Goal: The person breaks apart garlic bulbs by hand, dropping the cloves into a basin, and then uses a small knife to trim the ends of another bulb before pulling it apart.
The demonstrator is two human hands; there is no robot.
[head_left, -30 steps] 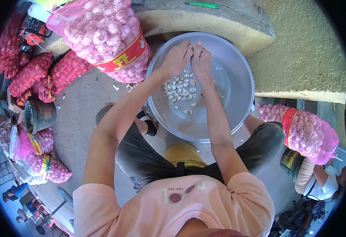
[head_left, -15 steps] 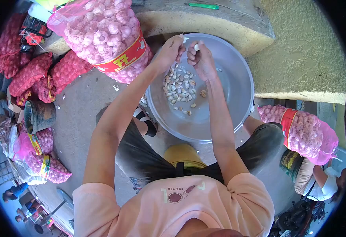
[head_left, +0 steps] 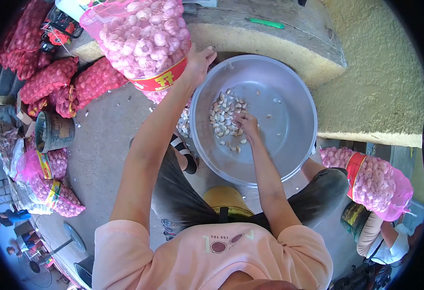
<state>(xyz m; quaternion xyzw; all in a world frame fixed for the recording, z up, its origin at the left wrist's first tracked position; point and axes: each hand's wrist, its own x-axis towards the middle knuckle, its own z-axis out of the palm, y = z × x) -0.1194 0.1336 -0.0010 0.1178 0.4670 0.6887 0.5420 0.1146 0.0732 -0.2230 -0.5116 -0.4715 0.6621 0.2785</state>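
Note:
A wide grey plastic basin (head_left: 289,159) stands in front of me with a pile of loose garlic cloves (head_left: 220,118) on the left part of its floor. Down in the basin, my right hand (head_left: 247,125) has its fingertips pinched together at the pile's right edge, on a garlic clove that they mostly cover. My left hand (head_left: 201,64) is outside the basin's upper left rim, beside a large pink mesh sack of garlic bulbs (head_left: 144,41). Its fingers are stretched apart and I see nothing held in them.
A green box cutter (head_left: 266,23) lies on the concrete ledge (head_left: 294,43) behind the basin. Red mesh sacks (head_left: 93,84) and a dark bucket (head_left: 54,131) are at left. Another garlic sack (head_left: 374,181) is at right, near a seated person (head_left: 391,244). Garlic skins (head_left: 184,123) litter the floor.
My hands were together above the basin's far rim, the right with a pale clove. The right has dropped to the clove pile; the left has moved outward toward the sack and opened.

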